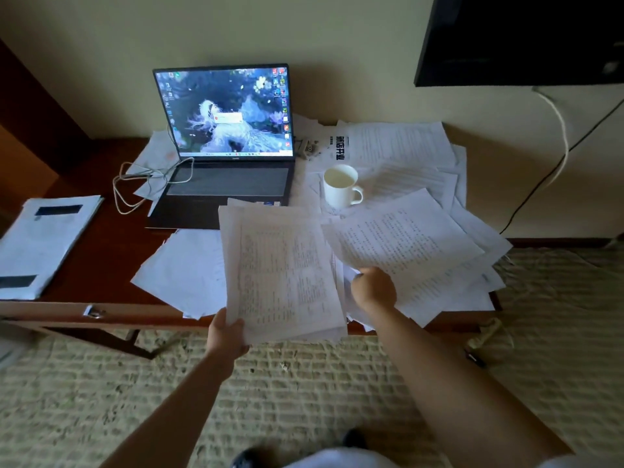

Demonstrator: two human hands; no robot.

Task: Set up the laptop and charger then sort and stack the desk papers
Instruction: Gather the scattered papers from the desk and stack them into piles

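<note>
An open laptop (pixel 226 143) with its screen lit stands at the back of the brown desk (pixel 98 251). A white charger cable (pixel 141 184) lies coiled at its left side. My left hand (pixel 227 336) grips the bottom edge of a stack of printed papers (pixel 283 271) held above the desk's front edge. My right hand (pixel 373 288) pinches the lower edge of a single printed sheet (pixel 401 241), lifted off the loose papers (pixel 422 157) spread over the desk's right half.
A white mug (pixel 341 185) stands on papers right of the laptop. A separate paper pile (pixel 44 244) sits on the desk's left end. A small metal object (pixel 309 148) lies behind the mug. Cables (pixel 557 153) hang down the wall under a dark screen (pixel 520 38). Carpet lies below.
</note>
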